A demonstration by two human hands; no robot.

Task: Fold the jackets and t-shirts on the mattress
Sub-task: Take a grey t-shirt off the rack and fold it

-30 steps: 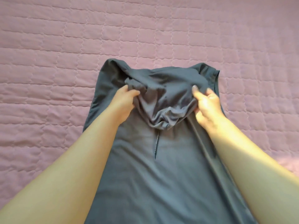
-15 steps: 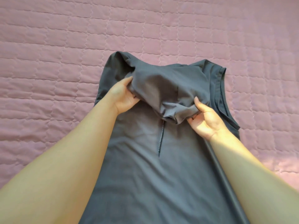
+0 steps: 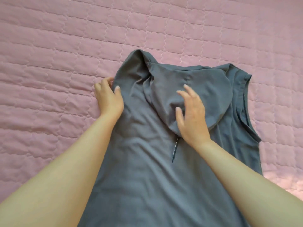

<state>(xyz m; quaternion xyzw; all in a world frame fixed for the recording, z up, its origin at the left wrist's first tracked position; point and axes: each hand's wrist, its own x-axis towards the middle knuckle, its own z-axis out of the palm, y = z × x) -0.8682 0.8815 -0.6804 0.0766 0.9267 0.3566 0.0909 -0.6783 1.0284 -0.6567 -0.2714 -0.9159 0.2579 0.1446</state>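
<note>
A grey sleeveless hooded jacket (image 3: 147, 169) lies front up on the pink quilted mattress (image 3: 49, 63), its hood (image 3: 205, 89) folded down over the chest. A zip pull (image 3: 174, 151) shows just below the hood. My left hand (image 3: 108, 97) pinches the jacket's left shoulder edge between thumb and fingers. My right hand (image 3: 191, 113) rests on the folded hood with fingers spread and nearly straight. The jacket's hem runs out of view at the bottom.
The pink quilted cover fills the view on all sides of the jacket. No other garment shows in this frame.
Both hands have let go of the hood, which now lies flat on the chest. My left hand moved out to the left shoulder edge; my right hand opened and settled on the hood.
</note>
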